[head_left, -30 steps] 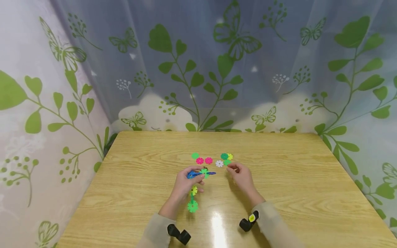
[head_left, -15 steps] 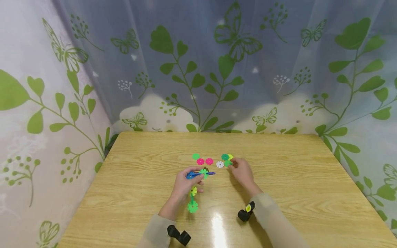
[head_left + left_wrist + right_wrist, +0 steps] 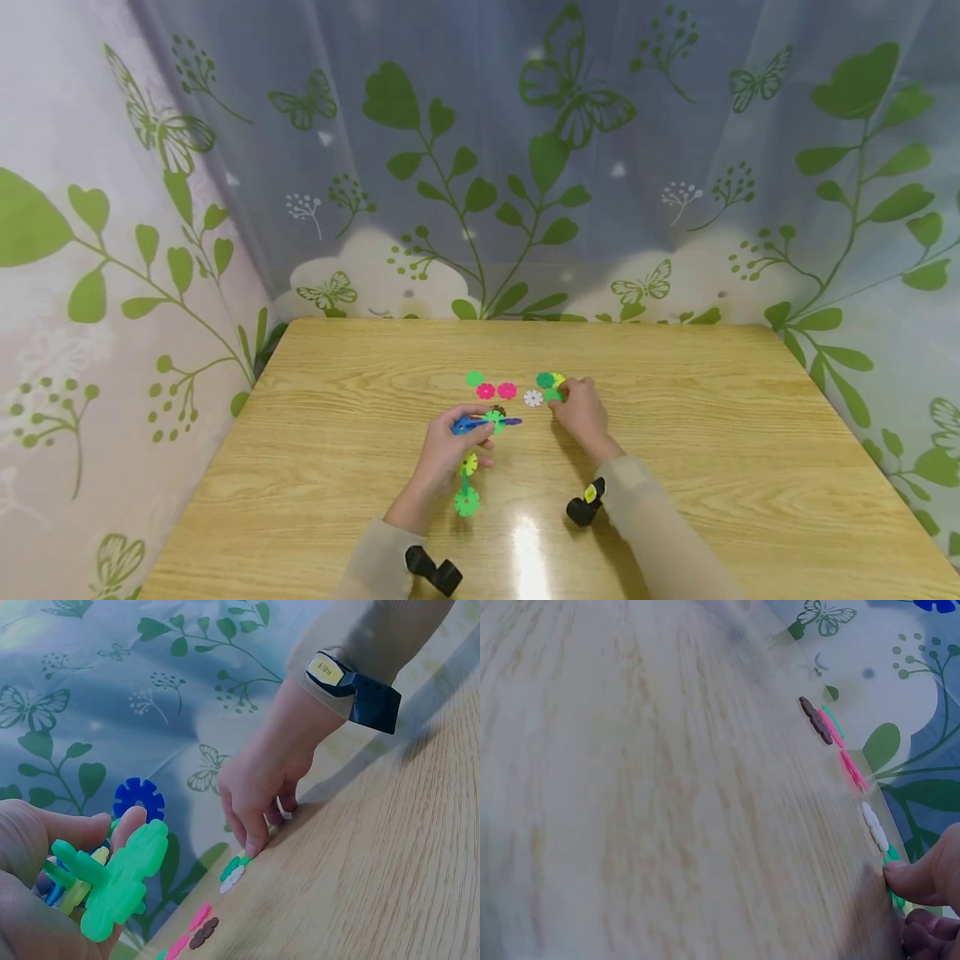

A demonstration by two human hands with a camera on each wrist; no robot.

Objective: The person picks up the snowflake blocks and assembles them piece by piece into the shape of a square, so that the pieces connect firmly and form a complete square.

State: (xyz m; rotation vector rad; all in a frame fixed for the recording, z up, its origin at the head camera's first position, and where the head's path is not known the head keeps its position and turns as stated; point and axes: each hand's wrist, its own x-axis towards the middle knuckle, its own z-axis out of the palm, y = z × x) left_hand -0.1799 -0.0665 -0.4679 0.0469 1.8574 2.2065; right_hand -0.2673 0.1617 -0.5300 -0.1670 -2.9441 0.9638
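My left hand [image 3: 442, 452] holds a chain of joined, notched plastic snowflake discs [image 3: 467, 502]. Blue, purple, yellow and green pieces show in it, and a bright green disc [image 3: 127, 881] fills the near part of the left wrist view. Fingers and thumb curl round the upper part, hiding some of the joints. Over on the right, my right hand [image 3: 585, 414] reaches down to the table, pinching a loose green disc [image 3: 552, 395] between thumb and fingers. The thumb [image 3: 911, 879] covers part of that disc in the right wrist view.
Beside the pinched disc lie a white disc [image 3: 533, 398], a dark green disc [image 3: 545, 380] and a yellow disc [image 3: 559, 380]. Two pink discs [image 3: 507, 391], a green disc [image 3: 475, 379] and a brown disc [image 3: 204, 933] lie farther left. A patterned curtain [image 3: 480, 167] hangs behind the wooden table [image 3: 712, 400].
My right hand has moved slightly forward, from beside the green disc onto it, and its fingers have closed on the disc. The left hand and its joined discs stay nearly still.
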